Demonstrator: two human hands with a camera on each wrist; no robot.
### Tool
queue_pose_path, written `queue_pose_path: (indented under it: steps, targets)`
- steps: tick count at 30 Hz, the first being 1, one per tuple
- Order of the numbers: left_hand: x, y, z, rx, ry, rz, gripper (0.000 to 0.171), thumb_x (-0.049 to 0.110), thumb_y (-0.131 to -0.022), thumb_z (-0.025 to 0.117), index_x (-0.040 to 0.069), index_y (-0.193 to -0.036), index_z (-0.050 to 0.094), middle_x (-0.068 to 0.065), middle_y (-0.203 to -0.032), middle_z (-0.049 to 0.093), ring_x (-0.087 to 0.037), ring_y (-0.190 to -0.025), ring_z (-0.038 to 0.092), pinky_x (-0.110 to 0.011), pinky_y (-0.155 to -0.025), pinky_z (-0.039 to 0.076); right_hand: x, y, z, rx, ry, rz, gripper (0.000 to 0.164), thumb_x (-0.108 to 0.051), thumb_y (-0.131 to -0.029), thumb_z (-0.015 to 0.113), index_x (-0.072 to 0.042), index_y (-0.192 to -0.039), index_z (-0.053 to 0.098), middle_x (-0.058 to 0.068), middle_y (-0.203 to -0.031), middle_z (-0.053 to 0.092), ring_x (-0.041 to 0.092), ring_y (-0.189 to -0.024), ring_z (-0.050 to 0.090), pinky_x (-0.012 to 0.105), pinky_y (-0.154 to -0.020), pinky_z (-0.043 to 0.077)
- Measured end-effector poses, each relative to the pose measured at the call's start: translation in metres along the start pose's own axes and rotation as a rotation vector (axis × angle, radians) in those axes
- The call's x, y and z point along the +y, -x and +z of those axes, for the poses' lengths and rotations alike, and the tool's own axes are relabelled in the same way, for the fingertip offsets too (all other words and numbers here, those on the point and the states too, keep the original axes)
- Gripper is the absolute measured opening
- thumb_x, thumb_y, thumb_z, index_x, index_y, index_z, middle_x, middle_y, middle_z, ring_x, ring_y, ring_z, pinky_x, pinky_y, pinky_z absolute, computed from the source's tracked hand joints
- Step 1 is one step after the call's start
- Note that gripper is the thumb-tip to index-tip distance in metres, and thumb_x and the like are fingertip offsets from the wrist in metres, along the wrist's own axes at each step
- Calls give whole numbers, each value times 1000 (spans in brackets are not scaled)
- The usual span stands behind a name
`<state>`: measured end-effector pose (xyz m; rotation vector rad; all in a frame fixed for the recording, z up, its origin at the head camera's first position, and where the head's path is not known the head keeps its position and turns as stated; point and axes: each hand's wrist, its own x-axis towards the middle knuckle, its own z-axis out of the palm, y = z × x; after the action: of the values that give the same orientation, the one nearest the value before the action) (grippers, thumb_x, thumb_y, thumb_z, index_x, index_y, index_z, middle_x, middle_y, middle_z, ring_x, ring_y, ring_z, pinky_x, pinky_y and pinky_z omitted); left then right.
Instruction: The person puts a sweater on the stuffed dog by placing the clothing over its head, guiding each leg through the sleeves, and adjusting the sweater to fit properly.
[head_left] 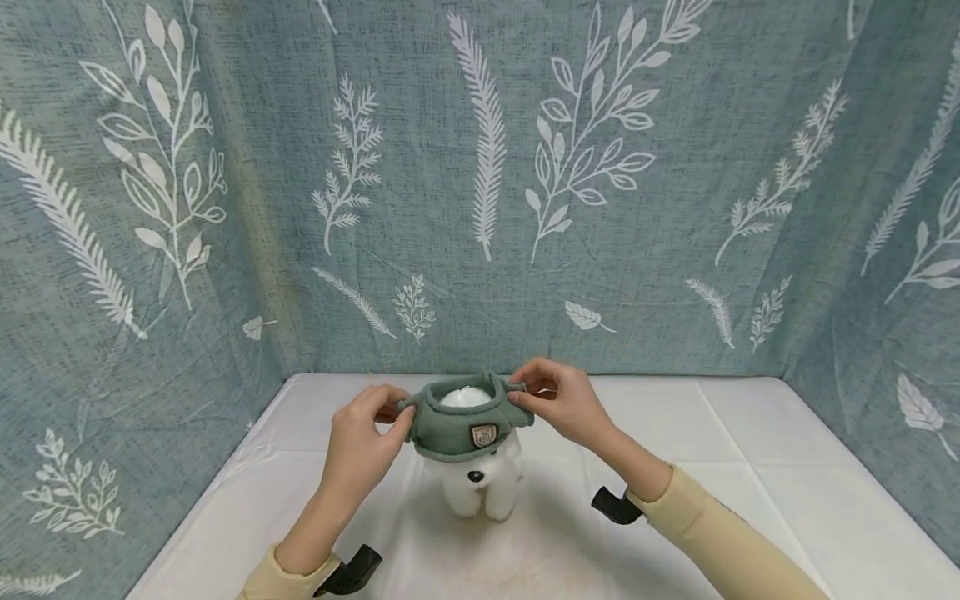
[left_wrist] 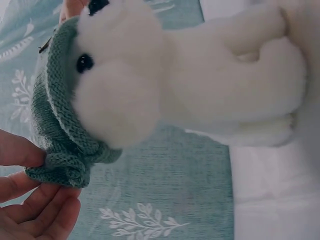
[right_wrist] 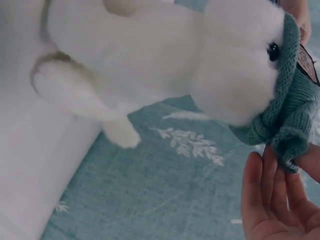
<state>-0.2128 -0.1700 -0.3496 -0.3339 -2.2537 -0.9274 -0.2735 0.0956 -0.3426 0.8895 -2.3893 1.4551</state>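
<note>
A white plush dog [head_left: 480, 493] stands on the table, facing the head camera. Around the top of its head sits a small green knitted sweater [head_left: 453, 429] with a shield-shaped patch [head_left: 484, 434] on its front. White fur shows through the neck opening; the hem lies just above the eyes. My left hand [head_left: 366, 429] pinches one short sleeve [left_wrist: 62, 169] between thumb and fingers. The opposite sleeve [right_wrist: 291, 145] is pinched by my right hand [head_left: 564, 402]. In both wrist views a black eye [left_wrist: 85, 63] peeks out below the knitted edge.
A white cloth [head_left: 675, 433] covers the table. Blue-green curtains [head_left: 525, 317] with white leaf prints hang behind it and at both sides. Black wrist mounts [head_left: 617, 506] stick out at the cuffs of the pale yellow sleeves.
</note>
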Motion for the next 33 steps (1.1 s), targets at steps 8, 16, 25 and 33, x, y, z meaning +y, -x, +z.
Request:
queue_pose_path:
  steps: [8, 16, 25, 33]
  targets:
    - [-12, 9, 7, -68, 14, -67, 7, 3, -82, 70, 8, -87, 69, 0, -77, 66, -12, -71, 62, -31, -67, 54, 9, 4, 3, -4, 59, 147, 13, -20, -86, 71, -15, -97, 68, -1, -88, 67, 9, -80, 64, 25, -68, 52]
    - [-12, 13, 8, -115, 8, -114, 4, 7, -84, 69, 8, -88, 69, 0, -79, 66, -12, -73, 62, -29, -67, 53, 13, 8, 1, -31, 53, 191, 13, -24, -88, 69, -17, -98, 69, -1, -90, 67, 10, -81, 64, 29, -70, 51]
    - [-3, 13, -1, 21, -3, -31, 16, 9, -85, 69, 10, -101, 67, -3, -95, 63, -17, -88, 59, -36, -72, 53, 12, 17, -12, -13, -19, 254, 32, -39, -91, 62, -10, -106, 66, 6, -92, 70, 14, -80, 68, 25, -72, 56]
    - [10, 28, -17, -219, 207, -294, 12, 30, -87, 69, 18, -83, 72, 8, -76, 68, -6, -72, 61, -23, -66, 50, 3, 41, -17, -77, -75, 273, 26, -33, -90, 65, -7, -94, 69, 6, -84, 71, 16, -74, 68, 26, -69, 56]
